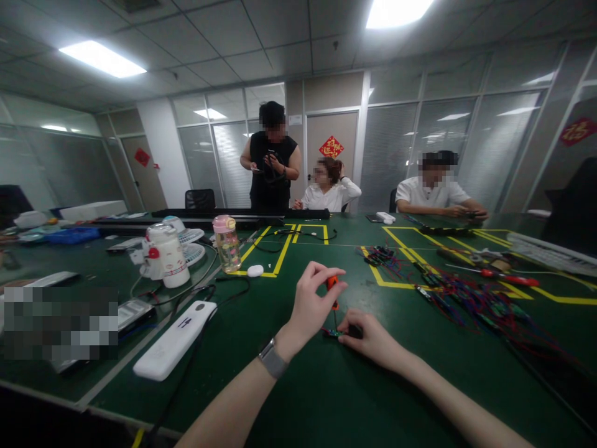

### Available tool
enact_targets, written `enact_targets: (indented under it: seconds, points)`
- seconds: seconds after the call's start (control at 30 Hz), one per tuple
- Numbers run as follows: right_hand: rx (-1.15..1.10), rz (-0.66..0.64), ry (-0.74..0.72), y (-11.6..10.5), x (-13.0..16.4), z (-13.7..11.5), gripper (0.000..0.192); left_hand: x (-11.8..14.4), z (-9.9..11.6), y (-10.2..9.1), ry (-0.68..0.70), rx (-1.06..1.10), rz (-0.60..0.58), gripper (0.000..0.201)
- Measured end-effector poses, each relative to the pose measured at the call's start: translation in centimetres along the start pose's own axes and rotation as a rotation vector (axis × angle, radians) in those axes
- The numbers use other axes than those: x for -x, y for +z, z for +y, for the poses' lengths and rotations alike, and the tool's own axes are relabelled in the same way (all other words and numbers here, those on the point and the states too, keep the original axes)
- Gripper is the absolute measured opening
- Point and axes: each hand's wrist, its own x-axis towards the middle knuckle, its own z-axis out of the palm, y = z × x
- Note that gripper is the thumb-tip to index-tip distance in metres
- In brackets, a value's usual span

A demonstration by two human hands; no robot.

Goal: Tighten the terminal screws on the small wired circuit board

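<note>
Left hand (313, 303) raised above the green table (326, 398), fingers curled tight around an orange-handled screwdriver (333, 287), shaft pointing straight down. Right hand (368, 336) flat on the table at 5 o'clock from the left, fingertips pinching a small circuit board (332, 333) directly under the tip. Wire bundle (471, 298) lies well apart at 2 o'clock. White remote (175, 340) at 9 o'clock.

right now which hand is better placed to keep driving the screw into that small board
Left. The left hand grips the orange-handled screwdriver upright, its tip on the small dark circuit board. The right hand lies flat beside the board, steadying it.
</note>
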Motion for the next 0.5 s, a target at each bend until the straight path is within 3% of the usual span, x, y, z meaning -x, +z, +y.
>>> enact_targets:
  seconds: [0.17, 0.33, 0.5]
  points:
    - [0.006, -0.014, 0.000, -0.13, 0.00, -0.20, 0.002, -0.29, -0.21, -0.26, -0.083, 0.248, -0.193, 0.034]
    - [0.010, -0.007, -0.006, -0.13, 0.01, -0.11, 0.001, -0.07, -0.07, -0.21, 0.015, -0.020, -0.050, 0.023]
    - [-0.007, -0.013, -0.013, -0.25, 0.05, -0.22, 0.002, -0.02, -0.34, 0.18, -0.049, 0.247, -0.193, 0.035]
